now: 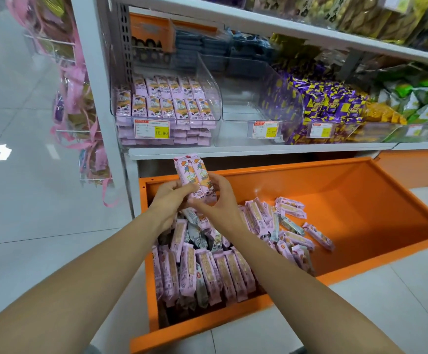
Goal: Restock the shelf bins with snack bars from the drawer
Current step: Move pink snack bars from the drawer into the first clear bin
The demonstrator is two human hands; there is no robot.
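Both hands hold a small stack of pink snack bars upright above the back left of the open orange drawer. My left hand grips the stack's lower left side. My right hand closes on its lower right side. Many more pink bars lie piled in the drawer's left half. On the shelf above, the left clear bin holds neat rows of pink bars. The middle clear bin looks bare inside.
A bin of purple and yellow packets stands to the right, with green packets beyond. Pink ribboned bags hang on a wire rack at the shelf's left end. Price tags front the bins. The floor is pale tile.
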